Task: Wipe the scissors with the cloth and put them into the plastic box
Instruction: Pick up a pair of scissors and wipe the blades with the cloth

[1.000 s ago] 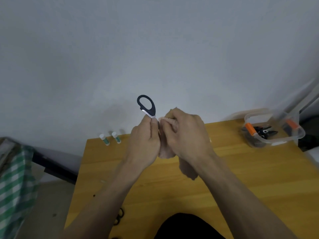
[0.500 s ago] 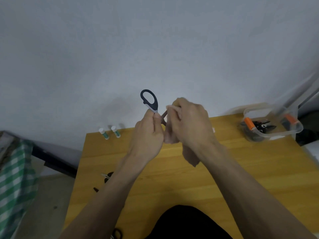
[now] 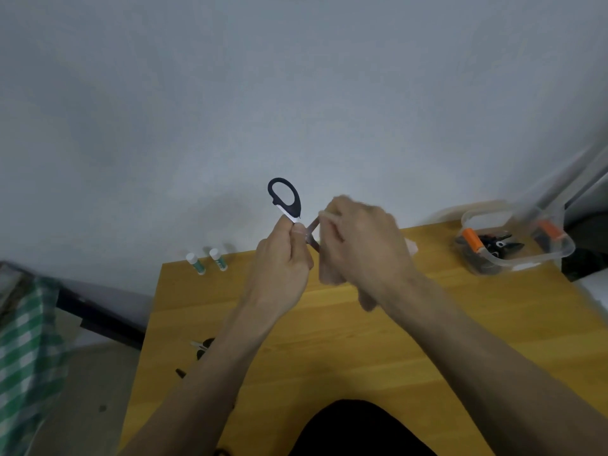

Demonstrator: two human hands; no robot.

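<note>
Both forearms are bare, no sleeves reaching the left hand (image 3: 283,258) or right hand (image 3: 365,238); a black garment (image 3: 358,429) shows below.

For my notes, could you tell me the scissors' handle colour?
Black, on the scissors; head view.

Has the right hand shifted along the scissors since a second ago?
Yes. The right hand with the cloth has slid rightward, away from the left hand; judged against the glue sticks, a gap and bare blade now show between the hands.
</note>
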